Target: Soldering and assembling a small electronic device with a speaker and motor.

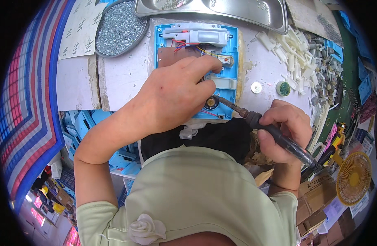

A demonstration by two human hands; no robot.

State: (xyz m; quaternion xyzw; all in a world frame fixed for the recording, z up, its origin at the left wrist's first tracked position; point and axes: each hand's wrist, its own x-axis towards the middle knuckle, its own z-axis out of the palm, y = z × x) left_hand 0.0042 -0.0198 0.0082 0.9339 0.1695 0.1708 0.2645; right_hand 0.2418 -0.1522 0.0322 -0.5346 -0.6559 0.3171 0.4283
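A light-blue plastic housing (233, 90) lies on the table before me, fitted with a grey battery-box-like part (205, 36), thin coloured wires, a small motor-like metal part (226, 60) and a round dark speaker (212, 102). My left hand (176, 88) rests over the housing, fingers bent inward. What its fingertips grip is hidden beneath them. In my right hand (289, 127) is a soldering iron (278, 139), held like a pen. Its metal tip points left to the housing's lower right, close to the speaker.
A round tray of small screws (122, 28) stands at the back left, beside a metal tray (221, 12). White plastic parts (285, 57) and grey parts (326, 69) are heaped at right. Nearer lie a green solder-like spool (283, 88) and a white disc (256, 87). A yellow fan (354, 178) stands lower right.
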